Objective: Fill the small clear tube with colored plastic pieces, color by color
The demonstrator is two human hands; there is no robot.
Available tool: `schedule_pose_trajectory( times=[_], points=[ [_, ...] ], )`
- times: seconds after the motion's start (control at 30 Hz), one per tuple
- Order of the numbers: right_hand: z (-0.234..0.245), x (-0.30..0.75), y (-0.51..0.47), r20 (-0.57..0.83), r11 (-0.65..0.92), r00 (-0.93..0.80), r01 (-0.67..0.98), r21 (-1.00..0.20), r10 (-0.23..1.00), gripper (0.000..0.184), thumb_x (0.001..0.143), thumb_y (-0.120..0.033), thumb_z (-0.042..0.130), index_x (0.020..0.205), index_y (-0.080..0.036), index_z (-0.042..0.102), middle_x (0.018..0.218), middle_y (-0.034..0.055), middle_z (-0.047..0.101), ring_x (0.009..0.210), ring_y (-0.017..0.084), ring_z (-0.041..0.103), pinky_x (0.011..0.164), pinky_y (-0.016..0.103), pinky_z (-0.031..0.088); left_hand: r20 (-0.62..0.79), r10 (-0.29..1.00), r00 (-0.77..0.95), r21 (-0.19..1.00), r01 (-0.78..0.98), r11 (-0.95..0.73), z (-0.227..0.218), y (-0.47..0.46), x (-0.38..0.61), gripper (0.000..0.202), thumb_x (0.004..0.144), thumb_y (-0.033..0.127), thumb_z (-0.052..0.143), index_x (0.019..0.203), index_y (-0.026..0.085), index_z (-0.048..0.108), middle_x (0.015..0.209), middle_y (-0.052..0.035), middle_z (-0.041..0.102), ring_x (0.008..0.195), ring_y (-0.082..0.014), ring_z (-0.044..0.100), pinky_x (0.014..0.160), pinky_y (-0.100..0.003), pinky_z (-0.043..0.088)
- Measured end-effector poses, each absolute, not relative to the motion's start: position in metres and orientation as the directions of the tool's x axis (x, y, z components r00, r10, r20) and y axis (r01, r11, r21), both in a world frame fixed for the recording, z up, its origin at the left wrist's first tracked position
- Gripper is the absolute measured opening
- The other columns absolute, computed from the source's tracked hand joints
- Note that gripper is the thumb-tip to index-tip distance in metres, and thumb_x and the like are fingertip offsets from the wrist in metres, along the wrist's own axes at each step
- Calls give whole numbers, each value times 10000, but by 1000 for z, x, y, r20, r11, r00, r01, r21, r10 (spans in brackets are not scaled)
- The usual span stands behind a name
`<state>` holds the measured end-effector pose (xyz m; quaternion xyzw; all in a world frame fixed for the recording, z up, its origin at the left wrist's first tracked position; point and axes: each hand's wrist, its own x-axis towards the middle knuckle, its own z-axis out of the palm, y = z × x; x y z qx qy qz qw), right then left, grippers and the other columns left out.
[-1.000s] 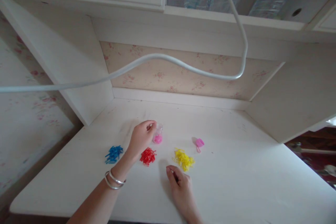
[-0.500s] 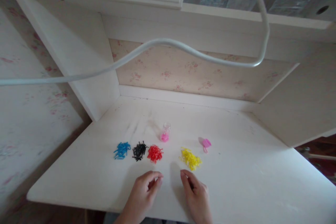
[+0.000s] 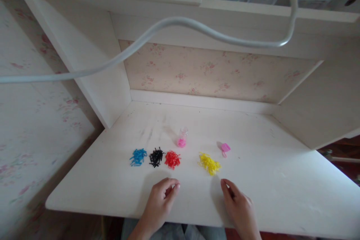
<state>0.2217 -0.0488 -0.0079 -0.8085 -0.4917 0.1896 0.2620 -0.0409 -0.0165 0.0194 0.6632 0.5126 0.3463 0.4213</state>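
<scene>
Looking down from the head, we see our left hand [image 3: 161, 201] loosely curled and empty on the desk [image 3: 281, 195], just short of the red bands [image 3: 172, 159]; our right hand [image 3: 239, 206], fingers together, grips nothing and rests near the yellow bands [image 3: 209, 164], with the tiny bottle [image 3: 182, 137] beyond

Red bands [image 3: 172, 159] form a small loose heap on the desk [image 3: 112, 195]; yellow bands [image 3: 209, 164] sprawl in another heap, apart to their right.
</scene>
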Motion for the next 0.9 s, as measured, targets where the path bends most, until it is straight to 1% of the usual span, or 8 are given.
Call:
schedule_pose_trajectory(
  times=[0.2, 0.27, 0.33, 0.43, 0.53, 0.67, 0.77, 0.9],
  points=[
    [2, 222, -42, -103, -403, 401, 803, -440, 910, 413, 884, -496, 341, 1118, -300, 617, 851, 27, 721, 757, 216, 665, 636, 281, 433, 42, 971, 235, 917, 376, -131, 19, -19, -42, 292, 890, 387, 471, 968, 207, 688, 797, -28, 674, 681, -140, 578, 634, -221, 443],
    [3, 227, -37, -90, -385, 381, 837, -389, 920, 425, 891, -469, 337, 1191, -288, 578, 926, 36, 712, 782, 212, 659, 654, 286, 433, 49, 969, 243, 917, 373, -140, 19, -19, -42, 294, 890, 389, 471, 971, 206, 686, 798, -28, 672, 680, -138, 577, 634, -221, 441],
    [2, 235, -29, -54, -346, 351, 868, -357, 935, 430, 900, -407, 329, 1231, -257, 559, 1008, 57, 693, 827, 201, 651, 683, 282, 433, 56, 968, 245, 916, 374, -147, 19, -19, -41, 297, 891, 395, 468, 971, 208, 686, 785, -27, 669, 673, -140, 575, 632, -225, 440],
    [1, 248, -16, -27, -291, 299, 898, -329, 954, 415, 896, -307, 327, 1218, -240, 581, 1059, 71, 671, 895, 190, 637, 725, 269, 427, 62, 970, 236, 913, 380, -150, 19, -20, -41, 305, 891, 407, 462, 967, 217, 687, 776, -26, 670, 663, -146, 573, 627, -236, 441],
    [2, 255, -5, -35, -262, 266, 903, -340, 963, 387, 888, -302, 364, 1184, -253, 608, 1019, 60, 679, 886, 191, 635, 726, 265, 422, 59, 972, 229, 911, 386, -146, 19, -21, -41, 311, 889, 417, 458, 972, 224, 688, 780, -24, 672, 659, -150, 573, 628, -242, 444],
    [3, 250, 7, -37, -220, 226, 879, -423, 974, 347, 872, -332, 427, 1137, -267, 642, 948, 41, 692, 831, 180, 634, 705, 253, 415, 56, 971, 232, 903, 403, -149, 18, -21, -40, 327, 887, 428, 450, 968, 222, 691, 768, -29, 670, 650, -154, 570, 622, -245, 449],
    [3, 239, 10, -29, -187, 196, 863, -470, 980, 306, 857, -313, 454, 1059, -273, 680, 879, 27, 688, 766, 160, 628, 674, 238, 405, 66, 971, 230, 895, 416, -160, 18, -20, -40, 316, 885, 416, 458, 965, 221, 694, 764, -30, 670, 643, -152, 566, 618, -243, 449],
    [8, 218, 10, -4, -126, 143, 857, -499, 990, 276, 862, -289, 446, 949, -261, 707, 817, 20, 664, 711, 134, 607, 640, 219, 382, 71, 969, 236, 890, 423, -168, 19, -20, -39, 297, 890, 389, 462, 966, 218, 693, 747, -26, 662, 643, -147, 565, 607, -232, 442]
  ],
)
